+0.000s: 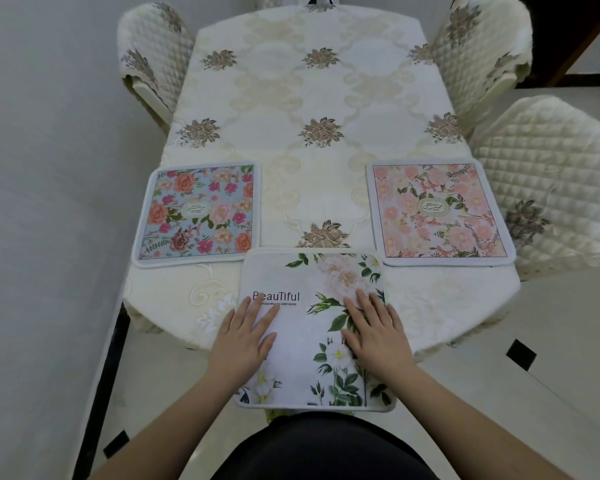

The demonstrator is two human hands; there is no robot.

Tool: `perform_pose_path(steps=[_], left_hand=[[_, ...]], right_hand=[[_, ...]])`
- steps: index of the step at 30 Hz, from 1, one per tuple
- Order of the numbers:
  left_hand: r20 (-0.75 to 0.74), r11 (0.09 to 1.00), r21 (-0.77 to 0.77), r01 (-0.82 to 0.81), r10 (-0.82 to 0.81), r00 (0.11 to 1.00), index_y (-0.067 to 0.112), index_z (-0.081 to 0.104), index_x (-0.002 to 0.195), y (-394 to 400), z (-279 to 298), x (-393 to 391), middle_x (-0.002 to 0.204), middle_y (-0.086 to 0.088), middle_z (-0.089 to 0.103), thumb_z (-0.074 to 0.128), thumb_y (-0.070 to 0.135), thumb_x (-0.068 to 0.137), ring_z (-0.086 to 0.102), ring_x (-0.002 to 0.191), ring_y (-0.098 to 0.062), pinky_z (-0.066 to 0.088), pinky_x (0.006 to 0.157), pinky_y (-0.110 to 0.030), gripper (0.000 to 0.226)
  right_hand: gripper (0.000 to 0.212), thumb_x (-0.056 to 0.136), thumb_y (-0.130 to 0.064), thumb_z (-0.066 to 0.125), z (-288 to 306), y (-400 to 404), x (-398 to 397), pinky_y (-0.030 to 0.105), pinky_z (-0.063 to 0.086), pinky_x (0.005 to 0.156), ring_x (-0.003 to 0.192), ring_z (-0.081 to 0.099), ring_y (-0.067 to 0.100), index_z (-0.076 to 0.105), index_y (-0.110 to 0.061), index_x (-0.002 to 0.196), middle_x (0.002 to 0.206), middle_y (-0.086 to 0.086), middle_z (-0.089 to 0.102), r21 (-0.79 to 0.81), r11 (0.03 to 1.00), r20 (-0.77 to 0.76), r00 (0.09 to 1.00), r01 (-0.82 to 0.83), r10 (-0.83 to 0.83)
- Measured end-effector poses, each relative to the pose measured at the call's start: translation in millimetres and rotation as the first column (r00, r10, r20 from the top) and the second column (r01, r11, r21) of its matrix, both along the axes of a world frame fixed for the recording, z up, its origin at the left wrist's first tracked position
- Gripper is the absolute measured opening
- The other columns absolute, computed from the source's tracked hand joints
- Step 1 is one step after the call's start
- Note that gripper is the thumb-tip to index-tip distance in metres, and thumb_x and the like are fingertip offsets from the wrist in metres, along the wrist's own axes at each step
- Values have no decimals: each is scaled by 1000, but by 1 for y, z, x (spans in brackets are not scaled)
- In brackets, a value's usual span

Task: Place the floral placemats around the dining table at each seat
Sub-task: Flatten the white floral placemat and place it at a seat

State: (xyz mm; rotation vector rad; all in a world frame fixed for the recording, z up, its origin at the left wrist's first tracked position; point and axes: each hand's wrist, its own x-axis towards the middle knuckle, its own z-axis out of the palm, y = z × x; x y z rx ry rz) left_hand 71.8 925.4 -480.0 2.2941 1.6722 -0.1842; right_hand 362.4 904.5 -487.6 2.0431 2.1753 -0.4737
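We see both hands flat and open, gripping nothing: left hand (245, 336) and right hand (374, 332) press palms-down on the white placemat (309, 327) at the near end of the bench (312, 98). Blue placemat (198, 213) lies at the bench's left edge, pink placemat (440, 211) at its right edge beside a quilted chair (548, 174). Far seats hold no mats.

Risk, our judgement: the white placemat's near edge overhangs the bench; once the palms lift it could tip or slide off. The cloth beneath may also bunch if pushed.
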Motion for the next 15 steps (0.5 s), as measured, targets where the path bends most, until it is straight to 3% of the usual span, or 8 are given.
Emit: perform_pose_path(steps=[5,8,11,15], left_hand=[[110,980,-57,-192,197,974,46,7,154,-9,-4,-1,167,-14,-7,-4,77,86,-2,155,-31,18,121,-45,75],[153,968,-95,-231,243,958,46,5,153,-11,-3,-1,166,-16,-10,-13,86,75,-1,154,-32,16,121,-45,89],[187,960,-129,-248,269,945,43,15,155,-11,-1,0,166,-15,-7,-1,88,76,3,154,-31,15,122,-45,92],[236,942,-163,-293,326,915,38,29,154,-10,4,0,167,-14,-3,23,68,90,8,153,-33,11,122,-44,71]], right_hand=[[67,99,-63,20,2,-10,18,40,-8,121,152,-13,26,-7,-40,155,165,6,-16,-50,993,11,994,111,-110],[67,99,-63,21,5,-15,19,42,-4,121,152,-14,28,-9,-40,155,165,11,-14,-102,981,-17,986,166,-169],[67,100,-61,23,7,-18,15,43,-2,121,152,-14,27,-6,-38,156,166,11,-10,-125,972,-48,977,200,-207],[67,101,-59,26,12,-17,13,42,0,122,152,-12,27,-3,-37,157,166,11,-8,-113,973,-45,977,203,-209]])
